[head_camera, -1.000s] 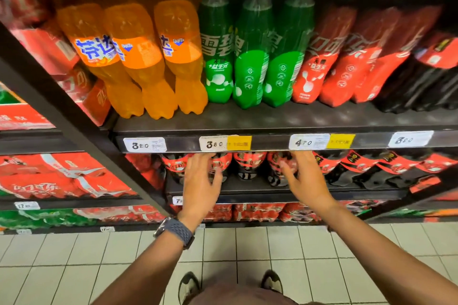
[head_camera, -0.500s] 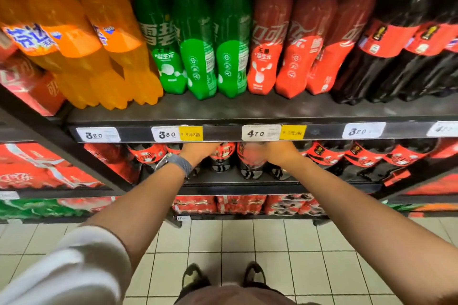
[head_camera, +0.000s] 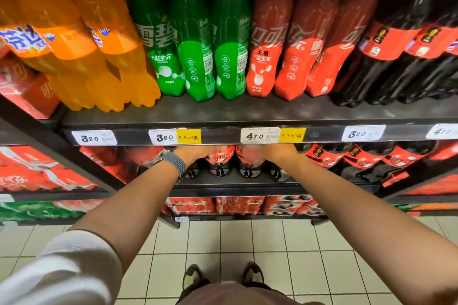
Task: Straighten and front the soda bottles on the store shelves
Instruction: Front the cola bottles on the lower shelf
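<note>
Red-labelled cola bottles [head_camera: 220, 160] on the lower shelf [head_camera: 238, 187] are where I am working. A second ago both my hands were out in front of that row, fingers spread on the bottle tops; since then I have stepped in and both arms have gone deeper under the price rail [head_camera: 223, 135].

Left hand [head_camera: 192, 152], watch [head_camera: 171, 161] on the wrist: only the back shows, fingers hidden behind the rail. Cannot tell how far it is closed or what it grips. Right hand [head_camera: 278, 152]: same, knuckles visible, fingers out of sight beside a blurred bottle [head_camera: 251, 158].

Upper shelf: green bottles [head_camera: 195, 52] and orange bottles [head_camera: 109, 52] stand at the edge, some labels turned sideways, untouched.

Judgement: I am reaching for back stock to pull forward. Fronting of this row is under way, not finished; upper shelf remains.
</note>
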The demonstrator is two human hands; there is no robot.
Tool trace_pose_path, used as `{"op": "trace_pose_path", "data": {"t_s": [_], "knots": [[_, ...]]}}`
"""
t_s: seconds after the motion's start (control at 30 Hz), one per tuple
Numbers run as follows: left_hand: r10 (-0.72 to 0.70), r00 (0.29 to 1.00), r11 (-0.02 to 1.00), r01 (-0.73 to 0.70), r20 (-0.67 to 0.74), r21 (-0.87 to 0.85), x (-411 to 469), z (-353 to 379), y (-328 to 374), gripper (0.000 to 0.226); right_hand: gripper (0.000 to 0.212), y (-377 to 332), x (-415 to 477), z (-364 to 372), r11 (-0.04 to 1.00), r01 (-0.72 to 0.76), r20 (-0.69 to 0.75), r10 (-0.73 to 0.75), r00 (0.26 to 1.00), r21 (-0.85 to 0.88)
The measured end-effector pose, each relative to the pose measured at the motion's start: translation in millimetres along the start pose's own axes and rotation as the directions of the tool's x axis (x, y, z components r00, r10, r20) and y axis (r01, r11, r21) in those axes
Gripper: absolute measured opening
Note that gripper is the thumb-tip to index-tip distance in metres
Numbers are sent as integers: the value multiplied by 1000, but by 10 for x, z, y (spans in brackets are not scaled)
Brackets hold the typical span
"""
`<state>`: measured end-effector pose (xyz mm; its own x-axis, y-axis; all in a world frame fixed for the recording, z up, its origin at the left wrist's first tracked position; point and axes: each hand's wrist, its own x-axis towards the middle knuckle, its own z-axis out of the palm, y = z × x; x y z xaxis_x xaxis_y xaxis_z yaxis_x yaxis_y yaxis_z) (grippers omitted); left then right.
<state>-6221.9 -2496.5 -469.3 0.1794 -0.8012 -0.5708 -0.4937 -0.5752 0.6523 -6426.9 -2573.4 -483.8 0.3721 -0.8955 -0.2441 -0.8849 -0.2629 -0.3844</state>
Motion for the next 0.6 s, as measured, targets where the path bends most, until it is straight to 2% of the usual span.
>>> {"op": "trace_pose_path", "data": {"t_s": [0.13, 0.23, 0.33, 0.37, 0.47, 0.53, 0.6], "knots": [[41, 998, 999, -42, -48, -20, -8, -20, -30, 58, 34, -10, -11, -20, 999, 21, 21, -22, 1000, 43], [92, 993, 995, -95, -71, -34, 15, -8, -80, 49, 38, -19, -32, -36, 999, 48, 12, -48, 999, 8], [39, 997, 997, -44, -65, -70, 20, 10, -81, 46, 43, -20, -43, -49, 998, 50, 19, -49, 999, -28], [19, 998, 997, -23, -54, -73, 17, 8, -82, 47, 44, 16, -40, -45, 999, 36, 31, -36, 999, 11], [38, 998, 994, -43, -56, -98, 25, 23, -80, 56, 42, 136, -64, -22, 977, -86, 215, 42, 976, 197], [50, 993, 999, -48, -111, 15, 11, 63, -47, 59, 43, 168, -88, -43, 965, -92, 272, 22, 962, 246], [100, 968, 953, -27, -229, 301, -34, 145, -13, 54, 40, 127, -100, -92, 986, 48, 149, -72, 986, 159]]}}
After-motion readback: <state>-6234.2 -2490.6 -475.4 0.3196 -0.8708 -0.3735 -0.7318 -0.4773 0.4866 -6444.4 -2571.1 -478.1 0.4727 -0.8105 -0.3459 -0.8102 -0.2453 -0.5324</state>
